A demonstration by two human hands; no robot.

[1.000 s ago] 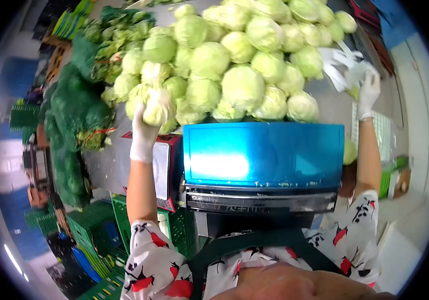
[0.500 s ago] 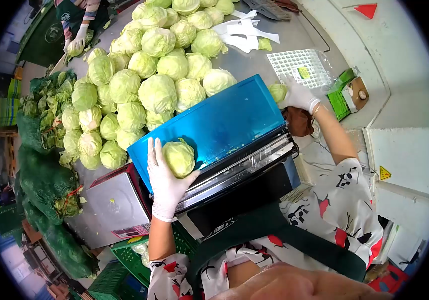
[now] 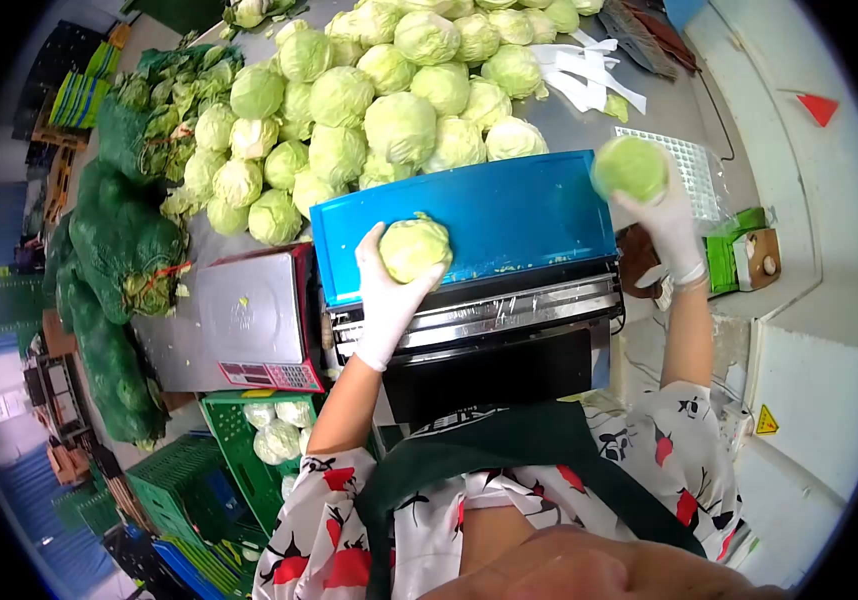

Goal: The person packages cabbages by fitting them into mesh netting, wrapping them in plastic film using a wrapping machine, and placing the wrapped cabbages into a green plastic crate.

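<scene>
My left hand (image 3: 389, 300), in a white glove, is closed round a pale green cabbage (image 3: 415, 249) over the left part of a blue panel (image 3: 519, 215). My right hand (image 3: 665, 215), also gloved, grips a second cabbage (image 3: 631, 168) just past the panel's right end; that cabbage is slightly blurred. Below the panel runs a black machine with a shiny metal strip (image 3: 509, 310). Behind the panel, a big heap of cabbages (image 3: 400, 128) covers the metal table.
A red scale (image 3: 252, 305) sits left of the panel. Green net sacks (image 3: 124, 230) lie further left. A green crate (image 3: 239, 450) holds wrapped cabbages. White strips (image 3: 584, 75), a perforated sheet (image 3: 684, 160) and a small box (image 3: 755, 260) are on the right.
My left hand first took a cabbage from the heap and brought it over the panel. My right hand left the white strips, reached beside the panel, and has raised a cabbage there.
</scene>
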